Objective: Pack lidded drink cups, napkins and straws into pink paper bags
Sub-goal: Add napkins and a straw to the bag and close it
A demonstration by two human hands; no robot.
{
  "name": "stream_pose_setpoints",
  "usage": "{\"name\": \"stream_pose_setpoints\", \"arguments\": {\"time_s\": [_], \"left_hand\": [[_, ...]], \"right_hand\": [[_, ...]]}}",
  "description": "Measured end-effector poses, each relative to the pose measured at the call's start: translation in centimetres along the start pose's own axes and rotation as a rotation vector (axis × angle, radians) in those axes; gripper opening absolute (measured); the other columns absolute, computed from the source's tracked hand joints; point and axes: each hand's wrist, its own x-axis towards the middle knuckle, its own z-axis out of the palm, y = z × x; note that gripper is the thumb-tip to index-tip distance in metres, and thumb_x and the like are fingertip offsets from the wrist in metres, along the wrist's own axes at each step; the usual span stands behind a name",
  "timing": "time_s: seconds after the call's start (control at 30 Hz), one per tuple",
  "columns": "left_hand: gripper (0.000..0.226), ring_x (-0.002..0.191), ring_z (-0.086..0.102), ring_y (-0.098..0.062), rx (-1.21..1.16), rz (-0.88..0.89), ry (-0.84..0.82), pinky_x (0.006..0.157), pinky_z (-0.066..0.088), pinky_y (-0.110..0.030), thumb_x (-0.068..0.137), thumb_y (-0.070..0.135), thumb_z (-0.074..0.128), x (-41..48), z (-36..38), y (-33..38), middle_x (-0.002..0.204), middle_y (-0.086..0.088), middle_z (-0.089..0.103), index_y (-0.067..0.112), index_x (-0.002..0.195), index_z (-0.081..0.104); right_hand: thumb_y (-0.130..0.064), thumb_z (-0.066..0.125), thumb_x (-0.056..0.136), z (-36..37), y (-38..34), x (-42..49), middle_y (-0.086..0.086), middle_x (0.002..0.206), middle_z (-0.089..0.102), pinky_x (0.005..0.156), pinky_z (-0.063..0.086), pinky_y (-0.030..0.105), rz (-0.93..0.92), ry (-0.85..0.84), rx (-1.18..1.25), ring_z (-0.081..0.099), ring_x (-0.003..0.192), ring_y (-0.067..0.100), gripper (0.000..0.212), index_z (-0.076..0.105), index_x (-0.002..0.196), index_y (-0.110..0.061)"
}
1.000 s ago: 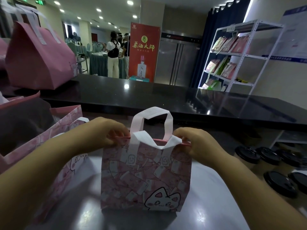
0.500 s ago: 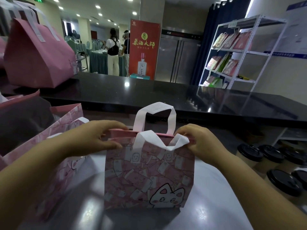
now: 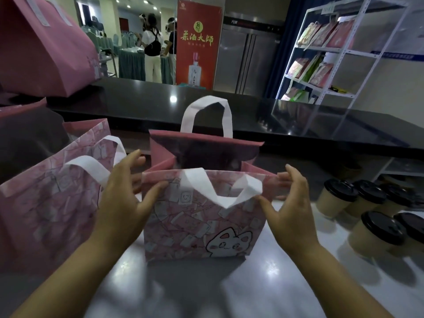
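Note:
A pink paper bag (image 3: 197,226) with a white cat print and white handles stands open on the white table (image 3: 229,292) in front of me. Its far handle is upright and its near handle is flopped over the front. My left hand (image 3: 121,198) is at the bag's left side, fingers spread, thumb touching the front panel's top edge. My right hand (image 3: 291,207) is at the right side, fingers straight along the side fold, thumb near the drooping handle. Several tan drink cups with black lids (image 3: 376,235) stand at the right. No napkins or straws are visible.
A second pink printed bag (image 3: 46,203) stands open just left of my left arm. A raised black counter (image 3: 252,115) runs behind the bags, with a large plain pink bag (image 3: 41,47) on its left end. A white shelf rack (image 3: 332,53) stands at the back right.
The bag's mouth, pinched shut between my hands before, is now pulled wide open. Both hands have let go of the top edge and spread their fingers at the bag's sides.

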Motion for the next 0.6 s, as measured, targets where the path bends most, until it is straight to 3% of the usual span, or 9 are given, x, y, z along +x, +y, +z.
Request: {"name": "stream_pose_setpoints", "arguments": {"time_s": [0.13, 0.23, 0.33, 0.43, 0.53, 0.6], "left_hand": [[0.029, 0.082, 0.060, 0.001, -0.041, -0.021, -0.012, 0.063, 0.051, -0.022, 0.084, 0.042, 0.058, -1.7, 0.5, -0.5, 0.095, 0.017, 0.059, 0.029, 0.108, 0.051], [0.016, 0.079, 0.062, 0.001, -0.123, -0.074, -0.038, 0.060, 0.052, -0.016, 0.088, 0.041, 0.053, -2.0, 0.5, -0.7, 0.089, 0.013, 0.064, 0.031, 0.100, 0.057], [0.017, 0.081, 0.063, -0.002, -0.274, -0.189, -0.097, 0.061, 0.051, -0.013, 0.084, 0.038, 0.050, -1.6, 0.5, -0.8, 0.083, 0.011, 0.069, 0.033, 0.095, 0.062], [0.016, 0.086, 0.065, -0.014, -0.321, -0.236, -0.125, 0.071, 0.055, -0.031, 0.086, 0.033, 0.052, -1.1, 0.6, -1.2, 0.090, 0.004, 0.069, 0.028, 0.098, 0.063], [0.027, 0.093, 0.065, -0.019, -0.332, -0.226, -0.166, 0.079, 0.054, -0.040, 0.082, 0.035, 0.053, -1.5, 0.7, -1.4, 0.099, -0.002, 0.067, 0.024, 0.107, 0.057], [0.028, 0.097, 0.063, -0.015, -0.302, -0.218, -0.187, 0.084, 0.052, -0.041, 0.082, 0.034, 0.054, -2.2, 0.7, -1.7, 0.104, 0.002, 0.065, 0.032, 0.110, 0.053]], "right_hand": [[-0.024, 0.071, 0.082, 0.1, 0.9, -2.7, -0.027, 0.104, 0.052, 0.071, 0.048, 0.014, 0.169, -0.151, 0.156, 0.058, 0.093, -0.003, 0.058, 0.036, 0.129, -0.027], [-0.015, 0.064, 0.088, 0.2, 1.3, -3.2, -0.028, 0.099, 0.057, 0.066, 0.049, 0.009, 0.234, -0.253, 0.256, 0.058, 0.092, -0.009, 0.040, 0.043, 0.111, -0.041], [-0.010, 0.058, 0.091, 0.3, 1.2, -2.6, -0.022, 0.094, 0.061, 0.063, 0.049, 0.009, 0.263, -0.246, 0.304, 0.060, 0.085, -0.006, 0.033, 0.049, 0.095, -0.042], [-0.011, 0.056, 0.092, 0.4, 1.1, -2.1, -0.019, 0.092, 0.064, 0.061, 0.048, 0.010, 0.271, -0.280, 0.334, 0.061, 0.079, 0.000, 0.029, 0.052, 0.091, -0.040], [-0.019, 0.055, 0.093, 0.5, 1.3, -2.4, -0.023, 0.098, 0.060, 0.061, 0.047, 0.006, 0.291, -0.318, 0.352, 0.059, 0.085, -0.002, 0.025, 0.050, 0.096, -0.043], [-0.021, 0.057, 0.093, 0.5, 1.6, -3.1, -0.029, 0.103, 0.055, 0.062, 0.046, 0.004, 0.306, -0.381, 0.332, 0.056, 0.092, -0.006, 0.036, 0.042, 0.108, -0.050]]}}
